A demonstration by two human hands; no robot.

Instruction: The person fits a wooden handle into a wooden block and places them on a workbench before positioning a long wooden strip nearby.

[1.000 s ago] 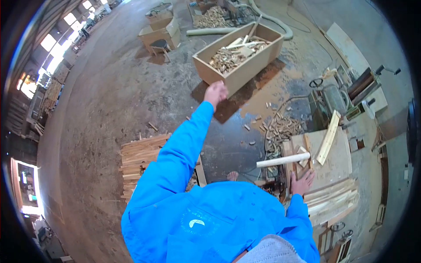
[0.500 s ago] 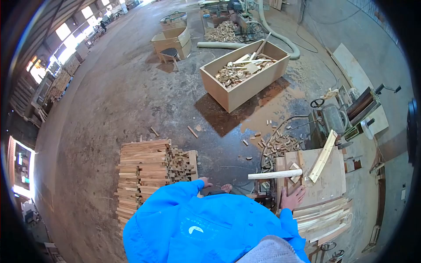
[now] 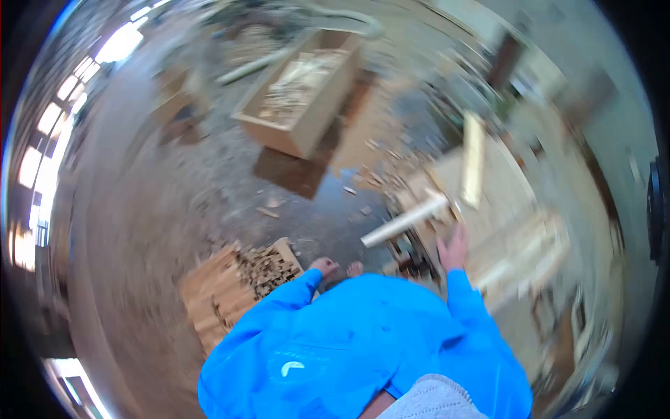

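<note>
My right hand (image 3: 453, 248) rests on the wooden work table (image 3: 499, 164), thumb and fingers apart and nothing in them. Just beyond it, a pale strip of wood (image 3: 401, 222) lies across a block on the table, one end jutting past the near edge. A second, wider board (image 3: 472, 160) lies farther up the table. Near the stacked wood pieces (image 3: 216, 286), my left hand (image 3: 324, 265) hangs in front of the blue jacket. Its fingers are somewhat blurred but look loosely extended, with nothing visible in them. A bare foot (image 3: 355, 269) shows beside it.
A big wooden box (image 3: 279, 133) full of offcuts stands on the floor ahead. Small scraps (image 3: 398, 171) lie heaped beside the table. More long strips (image 3: 520, 255) lie at the table's right. A cardboard box (image 3: 174, 98) stands farther back. Motion blurs much of the view.
My view has turned right, so the offcut box and wood stack sit farther left and the table appears rotated. My right hand stays on the table; the strip has stayed across the block.
</note>
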